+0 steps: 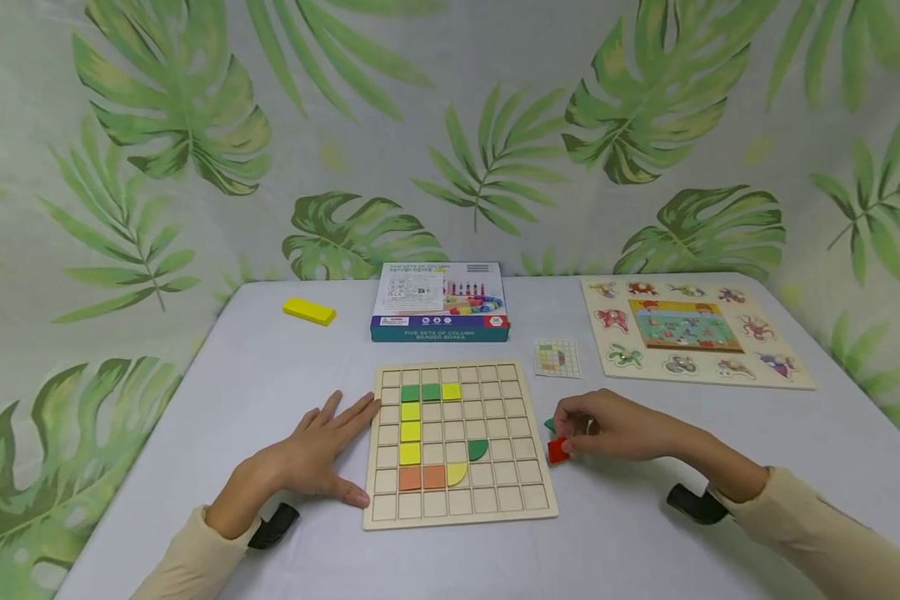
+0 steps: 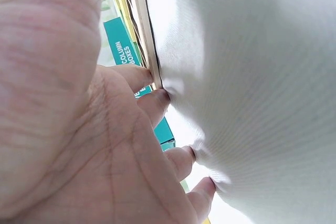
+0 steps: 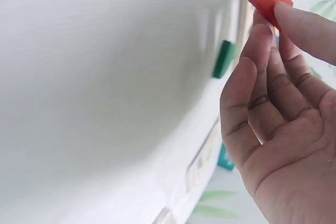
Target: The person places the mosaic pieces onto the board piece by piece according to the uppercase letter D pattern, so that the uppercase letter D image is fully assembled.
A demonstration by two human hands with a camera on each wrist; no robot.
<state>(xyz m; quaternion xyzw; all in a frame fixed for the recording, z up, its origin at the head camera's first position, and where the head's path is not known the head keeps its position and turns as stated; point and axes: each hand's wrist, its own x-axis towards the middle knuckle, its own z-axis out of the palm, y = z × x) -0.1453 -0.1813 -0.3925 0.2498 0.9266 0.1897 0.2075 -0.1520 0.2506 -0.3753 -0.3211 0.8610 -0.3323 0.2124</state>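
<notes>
My right hand (image 1: pixel 617 427) pinches a red tile (image 1: pixel 557 451) between thumb and fingers, just off the right edge of the wooden grid board (image 1: pixel 461 523). A green piece (image 3: pixel 224 59) lies on the table by that hand, partly hidden in the head view. My left hand (image 1: pixel 317 450) lies spread on the table, its thumb and fingertips touching the board's left edge. On the board sit two green squares (image 1: pixel 420 392), several yellow squares (image 1: pixel 409 432), two orange squares (image 1: pixel 422 477), a yellow quarter circle (image 1: pixel 457 474) and a green quarter circle (image 1: pixel 477 450).
A small pattern card (image 1: pixel 557 359) lies beyond the board's right corner. Behind the board is a bead-set box (image 1: pixel 440 302). A sea-animal peg puzzle (image 1: pixel 690 372) lies at the back right, and a yellow block (image 1: pixel 309 312) at the back left.
</notes>
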